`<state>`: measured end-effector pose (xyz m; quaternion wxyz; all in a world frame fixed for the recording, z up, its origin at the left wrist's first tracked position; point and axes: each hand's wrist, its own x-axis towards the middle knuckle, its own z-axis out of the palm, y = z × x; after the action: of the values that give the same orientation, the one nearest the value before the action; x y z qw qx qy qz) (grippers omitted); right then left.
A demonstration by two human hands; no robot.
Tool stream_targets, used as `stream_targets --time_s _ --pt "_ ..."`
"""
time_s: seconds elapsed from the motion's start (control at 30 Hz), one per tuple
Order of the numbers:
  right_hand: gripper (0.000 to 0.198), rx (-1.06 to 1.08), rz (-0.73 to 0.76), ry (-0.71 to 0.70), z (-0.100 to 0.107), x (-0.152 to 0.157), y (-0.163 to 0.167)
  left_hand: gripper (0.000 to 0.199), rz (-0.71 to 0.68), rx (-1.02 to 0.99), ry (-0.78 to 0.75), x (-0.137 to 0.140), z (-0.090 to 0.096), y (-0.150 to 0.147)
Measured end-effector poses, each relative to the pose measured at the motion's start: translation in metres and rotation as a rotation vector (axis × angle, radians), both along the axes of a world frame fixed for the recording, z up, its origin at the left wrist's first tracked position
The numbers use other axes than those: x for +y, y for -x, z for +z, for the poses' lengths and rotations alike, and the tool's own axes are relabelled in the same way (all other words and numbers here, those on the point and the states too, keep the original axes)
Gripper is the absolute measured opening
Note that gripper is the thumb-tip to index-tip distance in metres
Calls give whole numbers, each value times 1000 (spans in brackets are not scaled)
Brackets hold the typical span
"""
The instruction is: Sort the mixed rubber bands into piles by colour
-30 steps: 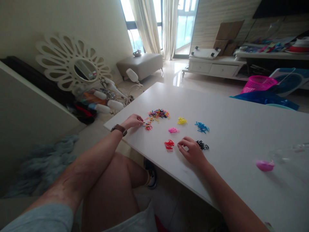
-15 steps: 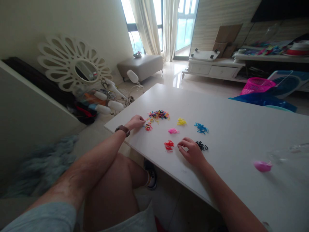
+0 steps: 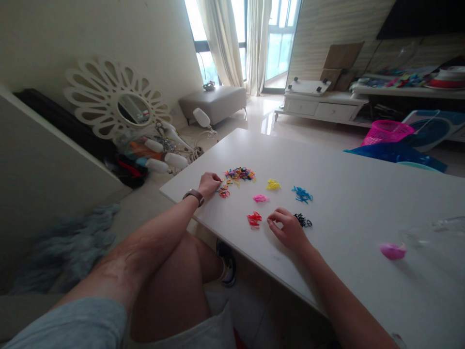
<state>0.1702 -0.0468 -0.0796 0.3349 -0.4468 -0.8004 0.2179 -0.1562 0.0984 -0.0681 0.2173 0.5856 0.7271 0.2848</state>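
Altogether Seven Heaps: Five Plain, Two Mixed

Small rubber bands lie on one white table [image 3: 345, 194]: one yellow heap [image 3: 273, 184], one pink heap [image 3: 260, 198], one blue heap [image 3: 302, 194], one red heap [image 3: 254, 220] and one black heap [image 3: 304, 220]. At the left are a larger mixed heap [image 3: 240, 174], far, and a smaller mixed heap [image 3: 224, 192], near. The left hand [image 3: 209, 183], with one wristwatch [image 3: 194, 197], is just beside both mixed heaps, fingertips drawn together; whether they grasp a band cannot be told. The right hand [image 3: 288, 229] rests between red and black, fingers loosely curled, released.
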Motion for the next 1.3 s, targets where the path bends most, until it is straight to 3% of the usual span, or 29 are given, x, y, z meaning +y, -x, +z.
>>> stream_targets --time_s 0.2,0.3,0.4,0.57,0.77,0.9,1.07,1.3 --pt "16 17 -12 7 -1 1 -2 11 38 -135 0 5 11 2" --pt "15 34 -36 1 -2 2 -2 16 -4 -314 29 2 21 -9" --pt "16 64 -81 -16 -1 3 -1 26 -179 -606 137 -10 34 -33" --pt "12 232 -224 5 4 3 0 28 -467 -701 308 -38 52 -86" --pt "28 526 -328 181 3 7 -2 24 -685 -786 445 -58 52 -133" --pt "29 648 -315 268 1 8 -4 22 -742 -799 472 -59 46 -148" --pt "29 624 -374 287 2 8 -7 21 -750 -792 472 -55 44 -155" --pt "25 629 -431 252 9 7 -7 25 -639 -975 579 -53 47 -158"
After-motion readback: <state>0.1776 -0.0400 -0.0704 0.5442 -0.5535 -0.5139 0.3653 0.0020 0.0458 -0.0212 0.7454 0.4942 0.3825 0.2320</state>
